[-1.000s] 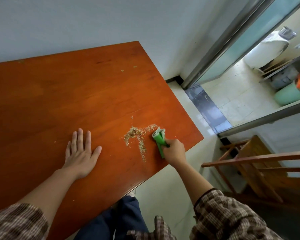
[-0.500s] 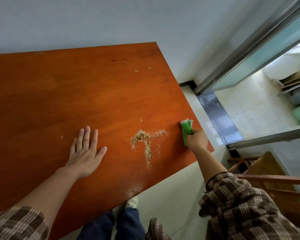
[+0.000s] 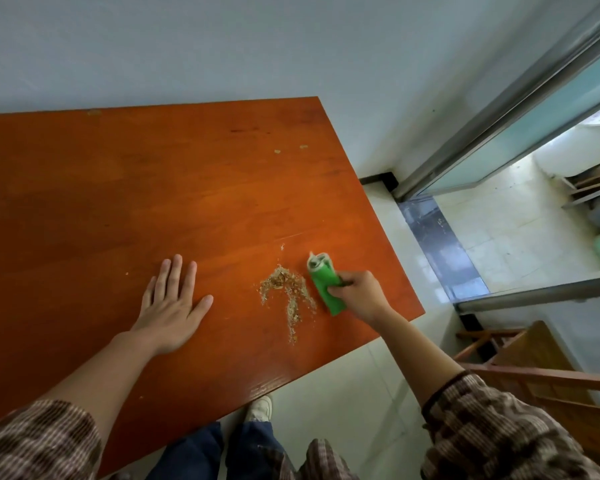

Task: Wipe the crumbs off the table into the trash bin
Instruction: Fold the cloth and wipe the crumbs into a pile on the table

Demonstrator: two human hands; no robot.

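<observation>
Gripping a rolled green cloth (image 3: 324, 285), the right hand (image 3: 361, 294) is closed round its near end, the roll's long axis running away from the person and slightly left, its lower side on the desk (image 3: 153, 188). The crumbs (image 3: 288, 296) lie just to the left of the cloth, a small heap with a thin tail trailing toward the near edge; the roll's flank sits right beside the heap's right fringe, whether touching it cannot be told. So the pile is between the two hands, and the right one is much the nearer. The left hand (image 3: 174, 306) rests flat and open, palm down, holding nothing, a fair way left of the pile. A few stray flecks sit far off near the back of the desk. No trash bin shows anywhere in view, so which edge the sweep should aim for is a guess; the near edge looks closest to the tail.
</observation>
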